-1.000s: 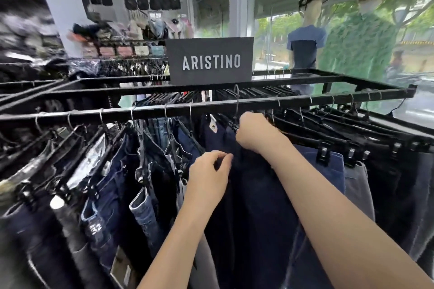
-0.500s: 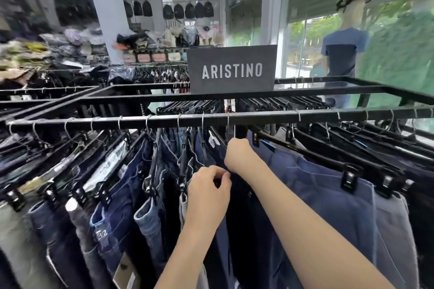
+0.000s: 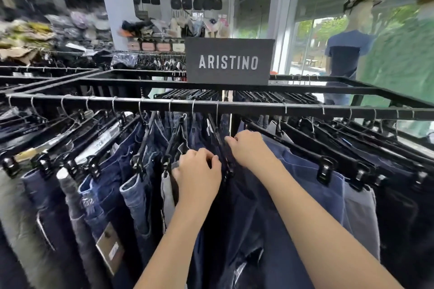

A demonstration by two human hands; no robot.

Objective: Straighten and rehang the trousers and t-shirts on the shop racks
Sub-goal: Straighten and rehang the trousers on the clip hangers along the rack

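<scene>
A black metal rack rail [image 3: 258, 107] carries many trousers on black clip hangers. A dark navy pair of trousers [image 3: 244, 218] hangs in the middle, right in front of me. My left hand [image 3: 199, 172] has its fingers curled at the waistband of that pair, near the hanger's left clip. My right hand [image 3: 249, 148] grips the top of the same hanger [image 3: 226, 164], fingers curled over it. A mid-blue pair [image 3: 312, 180] hangs just to the right, and blue jeans [image 3: 133, 185] hang to the left.
A dark sign reading ARISTINO [image 3: 229, 61] stands on the rack's top frame. Two dressed mannequins [image 3: 345, 54] stand by the window at the right. More racks and piled clothes [image 3: 28, 40] fill the left background. A white pillar [image 3: 110, 2] rises behind.
The view has shifted so the rack and sign sit further right and lower. Both hands have stayed on the dark navy pair, my right hand moving slightly down along the hanger.
</scene>
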